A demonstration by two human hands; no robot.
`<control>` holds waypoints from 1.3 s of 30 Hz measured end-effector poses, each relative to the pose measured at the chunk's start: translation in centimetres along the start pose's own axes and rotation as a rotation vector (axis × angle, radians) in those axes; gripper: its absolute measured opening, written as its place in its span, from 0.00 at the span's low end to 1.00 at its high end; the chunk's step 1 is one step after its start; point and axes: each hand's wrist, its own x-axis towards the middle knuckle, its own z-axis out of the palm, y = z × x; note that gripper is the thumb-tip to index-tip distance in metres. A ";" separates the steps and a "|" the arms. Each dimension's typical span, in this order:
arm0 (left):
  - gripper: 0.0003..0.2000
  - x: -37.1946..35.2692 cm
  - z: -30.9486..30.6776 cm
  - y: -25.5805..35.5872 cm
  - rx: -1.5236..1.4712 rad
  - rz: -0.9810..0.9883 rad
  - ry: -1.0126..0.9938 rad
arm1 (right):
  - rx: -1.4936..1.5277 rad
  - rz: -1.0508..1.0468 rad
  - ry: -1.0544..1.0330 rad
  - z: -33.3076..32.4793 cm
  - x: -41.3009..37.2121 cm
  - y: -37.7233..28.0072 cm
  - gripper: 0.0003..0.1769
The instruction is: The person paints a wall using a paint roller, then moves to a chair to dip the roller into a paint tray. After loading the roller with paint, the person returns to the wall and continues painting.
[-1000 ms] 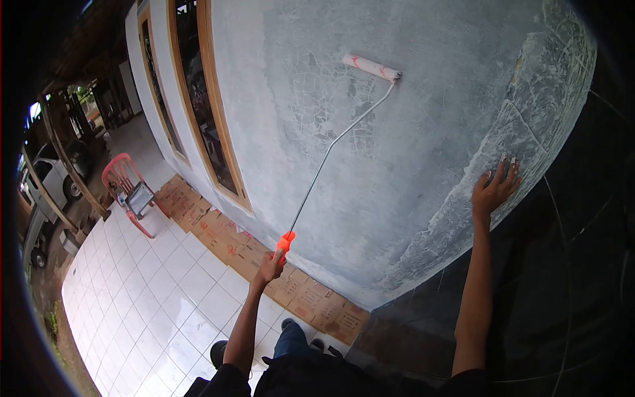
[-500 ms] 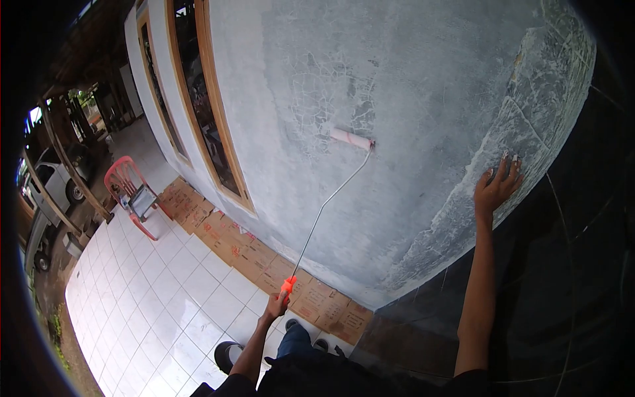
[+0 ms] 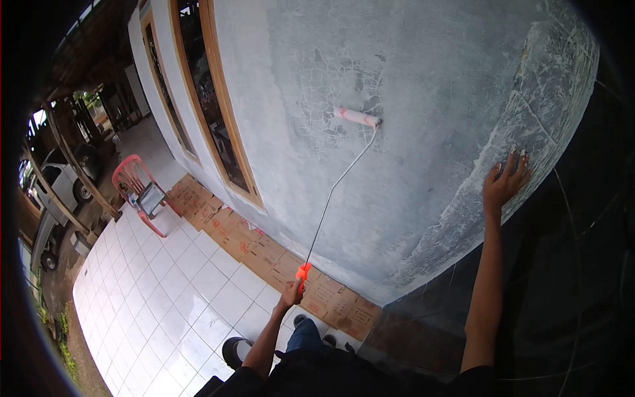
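Note:
My left hand (image 3: 290, 293) is closed round the orange handle of a paint roller (image 3: 357, 117). Its long bent metal rod reaches up to a pale sleeve with pinkish streaks, which lies against the grey wall (image 3: 430, 86) just beside a patch of cracked, flaking paint (image 3: 321, 89). On the right, my right hand (image 3: 506, 184) rests on the rough whitish strip (image 3: 539, 86) near the wall's edge. Its fingers are spread, the fingertips whitened, and I see nothing held in it.
Flattened cardboard (image 3: 278, 262) runs along the wall's foot over white tiles (image 3: 172, 284). A dark bucket (image 3: 233, 352) stands beside my feet. Farther off are a red plastic chair (image 3: 135, 177) holding some items, wood-framed windows (image 3: 218, 112) and a parked vehicle (image 3: 59, 178). Dark tiled surface (image 3: 569, 264) lies right.
The roller sleeve has moved slightly up along the wall, and my left hand has risen with the handle. My right hand keeps its place on the strip. The whole view has shifted a little.

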 end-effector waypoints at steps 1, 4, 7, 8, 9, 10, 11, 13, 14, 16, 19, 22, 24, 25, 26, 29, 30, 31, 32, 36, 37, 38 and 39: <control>0.26 -0.8 -0.8 -2.3 -0.011 -0.029 -0.047 | -0.001 0.002 -0.008 0.1 -0.1 0.0 0.25; 0.27 -3.3 -0.4 -5.5 0.071 0.014 0.056 | 0.000 0.012 -0.016 0.0 -0.3 -0.1 0.25; 0.27 -2.9 0.2 -4.7 0.105 0.059 0.055 | -0.001 0.007 -0.003 0.1 0.1 -0.1 0.26; 0.27 -2.3 0.4 -3.0 0.062 0.034 0.018 | -0.001 0.006 -0.002 0.1 0.0 -0.1 0.26; 0.27 -1.6 0.8 -0.4 0.020 0.010 -0.017 | 0.000 0.006 -0.007 0.1 -0.1 0.0 0.26; 0.27 -0.5 1.4 1.9 0.000 0.040 -0.012 | 0.001 0.005 -0.002 0.1 0.0 0.0 0.26; 0.28 0.6 2.0 4.5 -0.020 0.069 -0.004 | 0.004 0.005 0.002 0.1 0.0 -0.1 0.26; 0.28 1.7 2.9 10.6 -0.002 0.105 -0.033 | 0.011 0.007 0.000 0.1 -0.1 -0.1 0.26; 0.28 2.6 3.0 12.7 -0.011 0.128 -0.040 | 0.011 0.006 0.007 0.2 -0.1 0.0 0.26; 0.28 3.5 2.6 13.9 -0.021 0.151 -0.045 | 0.015 0.011 -0.003 0.1 -0.2 0.0 0.26; 0.28 4.9 0.8 12.4 -0.057 0.145 -0.065 | 0.015 0.008 -0.009 0.2 -0.2 0.1 0.25; 0.28 3.7 -1.2 5.8 0.033 0.085 0.011 | 0.007 0.002 0.006 0.3 -0.1 0.1 0.25; 0.28 2.0 -2.3 1.0 0.065 0.056 0.033 | 0.005 -0.009 0.006 0.3 -0.3 0.2 0.25; 0.28 0.8 -2.7 -0.7 0.073 0.027 0.031 | 0.004 -0.006 0.008 0.4 -0.2 0.2 0.25; 0.28 -0.1 -3.3 -2.7 0.072 0.017 0.031 | 0.003 -0.003 0.011 0.4 -0.3 0.2 0.25; 0.28 -1.2 -4.3 -5.7 0.126 -0.025 0.065 | 0.001 0.000 0.001 0.3 -0.2 0.2 0.25; 0.28 -1.4 -4.2 -5.1 0.119 -0.039 0.071 | 0.002 -0.004 -0.003 0.3 -0.1 0.1 0.25; 0.28 -1.7 -3.9 -4.1 0.112 -0.054 0.076 | 0.004 -0.001 0.000 0.2 -0.1 0.0 0.25; 0.28 -1.4 -3.7 -2.9 0.146 -0.023 0.100 | 0.006 0.001 0.003 0.2 0.0 0.0 0.25; 0.26 0.9 -2.6 5.2 0.082 0.100 0.055 | 0.016 -0.014 -0.007 0.2 -0.1 0.0 0.24; 0.27 1.4 -2.3 7.7 0.053 0.093 0.012 | 0.013 -0.005 -0.003 0.1 -0.1 -0.1 0.24; 0.27 2.1 -1.9 9.4 0.072 0.133 0.023 | 0.009 0.004 0.005 0.2 0.0 -0.1 0.25; 0.27 2.6 -1.7 10.9 0.060 0.140 -0.002 | 0.013 0.000 -0.007 0.2 0.1 -0.1 0.25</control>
